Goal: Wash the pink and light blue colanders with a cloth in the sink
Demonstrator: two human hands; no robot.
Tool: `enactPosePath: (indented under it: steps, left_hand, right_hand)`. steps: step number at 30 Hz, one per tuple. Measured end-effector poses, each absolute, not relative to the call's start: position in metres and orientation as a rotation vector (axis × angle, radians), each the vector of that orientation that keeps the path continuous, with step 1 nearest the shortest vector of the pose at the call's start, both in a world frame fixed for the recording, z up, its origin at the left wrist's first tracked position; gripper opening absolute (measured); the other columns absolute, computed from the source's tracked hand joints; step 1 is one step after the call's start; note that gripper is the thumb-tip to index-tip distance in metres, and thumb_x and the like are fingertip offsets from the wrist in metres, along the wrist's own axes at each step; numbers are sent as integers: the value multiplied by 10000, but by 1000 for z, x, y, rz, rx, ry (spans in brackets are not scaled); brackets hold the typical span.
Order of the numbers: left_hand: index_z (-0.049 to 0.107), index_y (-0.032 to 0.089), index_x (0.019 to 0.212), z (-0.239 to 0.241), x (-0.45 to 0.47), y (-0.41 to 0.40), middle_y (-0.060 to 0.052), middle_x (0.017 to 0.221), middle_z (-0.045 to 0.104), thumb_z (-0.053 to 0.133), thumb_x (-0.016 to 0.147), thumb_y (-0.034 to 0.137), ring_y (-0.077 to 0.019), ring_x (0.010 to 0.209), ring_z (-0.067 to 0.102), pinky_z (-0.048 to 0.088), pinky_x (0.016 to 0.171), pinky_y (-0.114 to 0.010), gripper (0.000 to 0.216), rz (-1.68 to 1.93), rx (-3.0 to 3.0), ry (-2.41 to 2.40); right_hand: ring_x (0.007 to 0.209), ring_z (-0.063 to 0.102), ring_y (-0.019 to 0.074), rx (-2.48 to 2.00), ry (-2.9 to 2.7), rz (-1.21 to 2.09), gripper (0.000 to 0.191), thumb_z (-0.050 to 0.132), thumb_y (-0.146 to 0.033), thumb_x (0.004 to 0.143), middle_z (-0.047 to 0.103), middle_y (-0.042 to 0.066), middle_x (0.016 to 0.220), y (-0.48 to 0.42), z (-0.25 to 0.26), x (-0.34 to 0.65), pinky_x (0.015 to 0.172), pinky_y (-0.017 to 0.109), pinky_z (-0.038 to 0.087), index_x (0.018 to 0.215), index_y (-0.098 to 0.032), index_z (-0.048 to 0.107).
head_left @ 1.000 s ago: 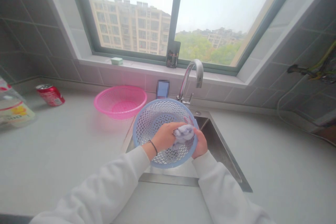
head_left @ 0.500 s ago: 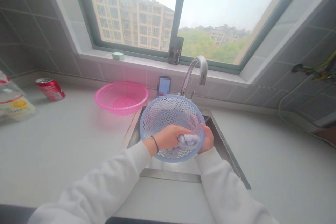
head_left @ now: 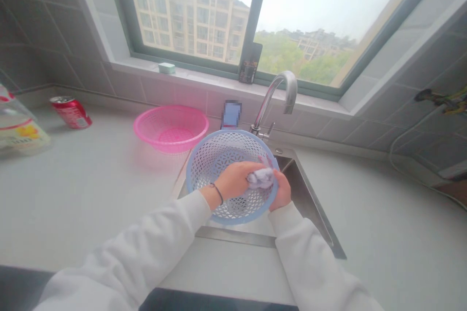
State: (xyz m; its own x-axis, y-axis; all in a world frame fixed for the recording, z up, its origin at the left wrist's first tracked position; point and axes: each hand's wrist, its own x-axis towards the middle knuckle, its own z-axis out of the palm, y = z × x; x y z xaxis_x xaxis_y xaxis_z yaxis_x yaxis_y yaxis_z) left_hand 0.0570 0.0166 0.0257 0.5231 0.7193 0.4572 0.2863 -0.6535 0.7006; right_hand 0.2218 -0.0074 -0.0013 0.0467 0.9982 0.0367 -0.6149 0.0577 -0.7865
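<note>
Our left hand [head_left: 235,180] is closed around a small crumpled white-and-lilac cloth [head_left: 260,178] and presses it against the inside of a round blue perforated plastic basket [head_left: 215,155], near its right wall. A thin dark band sits on that wrist. Our right hand [head_left: 282,194] grips the basket's rim on the right, with the fingers curled behind the wall and hidden there. The basket is tilted toward us and held over the left part of the steel sink [head_left: 310,204], clear of the grey worktop [head_left: 91,189].

Just behind the basket, the curved chrome tap [head_left: 280,90] rises from the back edge of the sink with its spout pointing down. To the left of the tap a small blurred blue object [head_left: 231,114] stands against the wall tiles. A round pink perforated plastic basket [head_left: 171,129] sits on the worktop just beside the blue one, to its upper left. Well to the left a red drinks can [head_left: 71,112] lies on its side, and a clear plastic bag with red and yellow print [head_left: 18,129] is at the frame's edge. On the window sill are a small pale green block [head_left: 167,68] and a dark upright packet [head_left: 249,62].
</note>
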Motion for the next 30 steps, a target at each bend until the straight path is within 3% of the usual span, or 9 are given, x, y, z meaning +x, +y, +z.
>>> enactPosePath:
  steps: [5, 9, 14, 20, 23, 25, 28, 30]
  left_hand:
    - [725, 271, 1191, 32, 53, 13, -24, 1103, 776, 544, 757, -23, -207, 983, 718, 510, 858, -263, 555, 572, 2455, 581]
    - [742, 254, 1141, 36, 50, 16, -28, 1061, 781, 579, 768, 19, -218, 951, 716, 516, 846, -281, 470, 724, 2395, 748]
    - [689, 229, 1236, 35, 50, 19, -37, 1194, 744, 567, 783, 21, -206, 1073, 686, 504, 940, -286, 512, 1107, 2138, 922]
    - [728, 266, 1176, 30, 53, 16, -23, 1123, 770, 561, 780, 14, -215, 1003, 714, 508, 886, -278, 499, 679, 2426, 605]
    - [719, 260, 1197, 25, 55, 15, -34, 1158, 761, 539, 779, 2, -223, 1027, 712, 506, 899, -288, 523, 669, 2445, 586]
    - [716, 242, 1200, 22, 56, 15, -47, 1185, 751, 525, 782, -4, -229, 1057, 703, 505, 923, -301, 522, 734, 2421, 619]
    - [709, 229, 1203, 16, 57, 15, -49, 1194, 747, 507, 774, -25, -224, 1090, 689, 496, 970, -313, 538, 815, 2401, 639]
    - [715, 228, 1184, 13, 57, 16, -41, 1183, 751, 497, 767, -36, -219, 1099, 684, 494, 991, -315, 539, 850, 2392, 642]
  right_hand:
    - [1266, 588, 342, -735, -694, 1283, 365, 673, -397, 757, 655, -17, 1348, -4, 4, 241, 1133, 591, 405, 1109, -314, 716]
    - [1290, 575, 314, -717, -785, 1351, 383, 690, -387, 769, 664, -14, 1334, -7, 2, 230, 1160, 546, 392, 1144, -309, 706]
    - [1266, 596, 282, -687, -791, 1424, 405, 683, -388, 793, 719, -7, 1229, -9, -2, 215, 1166, 500, 394, 1189, -306, 684]
    - [1231, 603, 316, -731, -748, 1319, 370, 681, -405, 778, 685, 0, 1280, -3, 2, 235, 1108, 560, 427, 1135, -313, 688]
    - [1165, 631, 277, -724, -755, 1213, 368, 711, -434, 793, 689, -15, 1241, -1, 4, 237, 1077, 525, 453, 1145, -332, 673]
    - [1053, 669, 245, -740, -757, 1151, 348, 722, -547, 801, 720, -14, 1101, 2, 3, 233, 1031, 486, 489, 1060, -316, 694]
    - [896, 688, 232, -783, -796, 1125, 462, 705, -717, 756, 725, 4, 857, 4, 0, 230, 949, 449, 530, 817, -259, 718]
    - [866, 691, 252, -836, -849, 1182, 531, 704, -754, 731, 734, 35, 813, 5, 0, 231, 919, 451, 539, 680, -225, 708]
